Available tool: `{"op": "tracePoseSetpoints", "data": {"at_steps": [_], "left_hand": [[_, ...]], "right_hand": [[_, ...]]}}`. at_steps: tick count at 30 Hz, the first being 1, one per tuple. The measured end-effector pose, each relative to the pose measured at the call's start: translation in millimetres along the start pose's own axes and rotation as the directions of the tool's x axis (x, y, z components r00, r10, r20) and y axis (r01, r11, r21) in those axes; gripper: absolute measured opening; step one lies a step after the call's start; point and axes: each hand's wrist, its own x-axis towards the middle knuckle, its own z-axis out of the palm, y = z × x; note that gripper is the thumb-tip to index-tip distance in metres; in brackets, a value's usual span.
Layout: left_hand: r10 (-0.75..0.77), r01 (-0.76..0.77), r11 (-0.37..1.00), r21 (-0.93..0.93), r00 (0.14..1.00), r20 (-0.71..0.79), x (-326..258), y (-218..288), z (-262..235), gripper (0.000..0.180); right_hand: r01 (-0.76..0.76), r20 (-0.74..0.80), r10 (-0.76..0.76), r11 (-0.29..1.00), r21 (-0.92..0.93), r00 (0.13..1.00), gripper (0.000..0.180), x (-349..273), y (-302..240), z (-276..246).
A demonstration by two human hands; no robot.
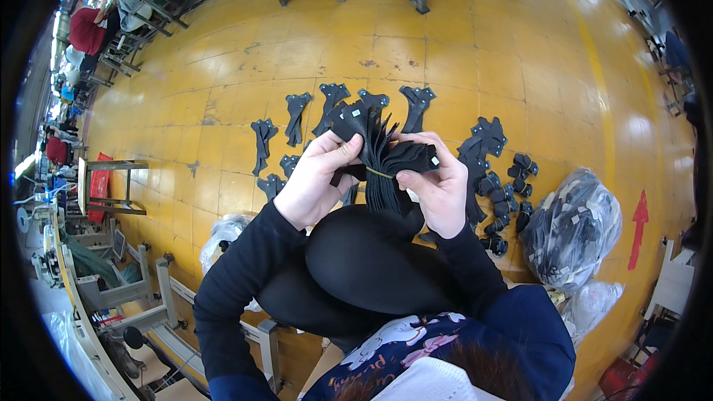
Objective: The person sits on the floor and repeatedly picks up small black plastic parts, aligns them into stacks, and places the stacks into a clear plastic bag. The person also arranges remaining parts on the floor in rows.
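Observation:
A thick bundle of black cut fabric pieces [385,191] is held up above my knees. A thin yellowish band [379,172] runs around its middle, and the pieces fan out above it, some with small white tags. My left hand [318,177] is closed on the left part of the bundle, thumb pressed on the upper pieces. On the other side, my right hand [440,187] grips the right part, with its thumb close to the band. Some of its fingers are hidden behind the fabric.
Similar black bundles [416,106] lie in rows on the yellow tiled floor beyond my hands. Rolled black bundles [502,200] lie to the right, beside a filled clear plastic bag [573,229]. Work tables [115,186] and a person in red [88,28] are on the left.

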Motion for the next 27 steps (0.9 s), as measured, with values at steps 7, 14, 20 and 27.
{"op": "tracePoseSetpoints", "data": {"at_steps": [7, 14, 20, 27], "left_hand": [[-0.011, 0.012, 0.999, -0.042, 1.0, 0.012, 1.1, 2.2, 2.2, 0.019], [-0.039, 0.043, 0.997, -0.062, 0.997, 0.069, 6.1, -2.7, -4.2, 0.024], [0.004, -0.022, 0.997, 0.075, 0.973, 0.23, -5.4, -4.3, 17.7, 0.034], [-0.014, -0.027, 0.987, 0.16, 0.969, 0.246, 4.3, -12.2, 9.3, 0.035]], "right_hand": [[0.053, -0.044, -0.05, 0.997, 0.061, 0.998, 0.042, -1.9, 7.3, 1.6], [0.013, -0.068, -0.008, 0.998, 0.06, 0.998, 0.04, -4.6, 10.3, 0.5], [-0.066, -0.134, 0.05, 0.99, -0.121, 0.99, 0.033, -4.0, 1.2, 0.5], [-0.032, -0.192, 0.002, 0.987, -0.156, 0.981, 0.024, -5.0, 2.3, 5.4]]}}
